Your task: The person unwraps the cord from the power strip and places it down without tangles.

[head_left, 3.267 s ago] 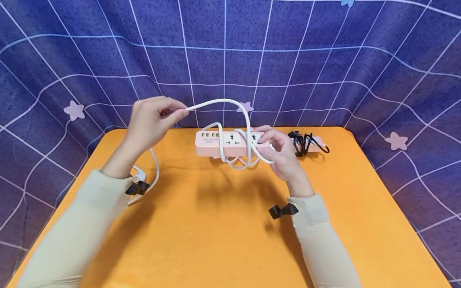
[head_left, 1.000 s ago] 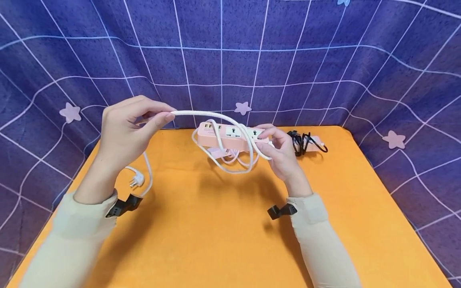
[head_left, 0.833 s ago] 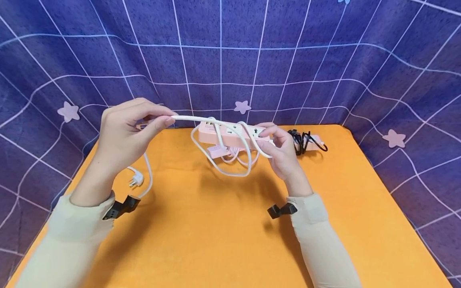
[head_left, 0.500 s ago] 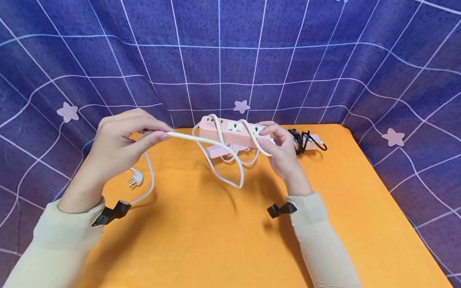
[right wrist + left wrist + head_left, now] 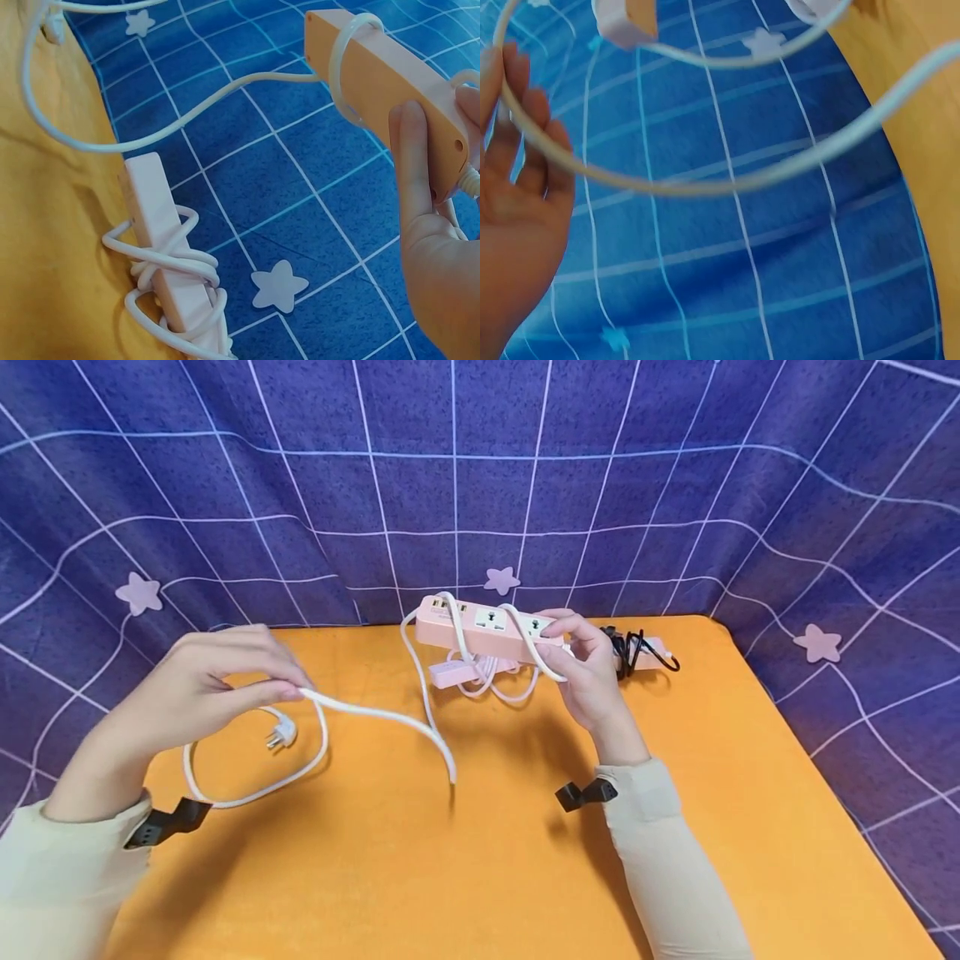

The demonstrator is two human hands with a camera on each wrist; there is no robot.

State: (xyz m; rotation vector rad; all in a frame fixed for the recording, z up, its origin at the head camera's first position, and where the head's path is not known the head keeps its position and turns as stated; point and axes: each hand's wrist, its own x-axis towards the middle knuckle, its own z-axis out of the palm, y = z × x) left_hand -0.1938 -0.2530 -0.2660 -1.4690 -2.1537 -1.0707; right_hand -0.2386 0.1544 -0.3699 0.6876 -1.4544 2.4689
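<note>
My right hand (image 5: 596,685) grips the right end of a pink power strip (image 5: 435,633) and holds it above the table. The strip's white cord (image 5: 375,712) winds loosely around its body, leaves at the left end and droops in a bend. Between thumb and fingers, my left hand (image 5: 202,693) pinches that cord at the left. From there it curves down to a white plug (image 5: 283,731) on the table. In the right wrist view, the fingers lie against the underside of the held power strip (image 5: 382,82). The left wrist view has the cord (image 5: 697,187) crossing the left hand's fingers.
Behind and below the held strip lies a second pink power strip (image 5: 453,673) wrapped in its own pale cord. Further right is another pink strip (image 5: 652,653) with a black cord (image 5: 633,652) bundled on it. A blue gridded curtain (image 5: 420,493) borders the orange table (image 5: 480,860).
My left hand has moved left and down, pulling the cord; the loop that crossed in front of the strip has come off it. The right hand keeps its hold, the strip tilting slightly.
</note>
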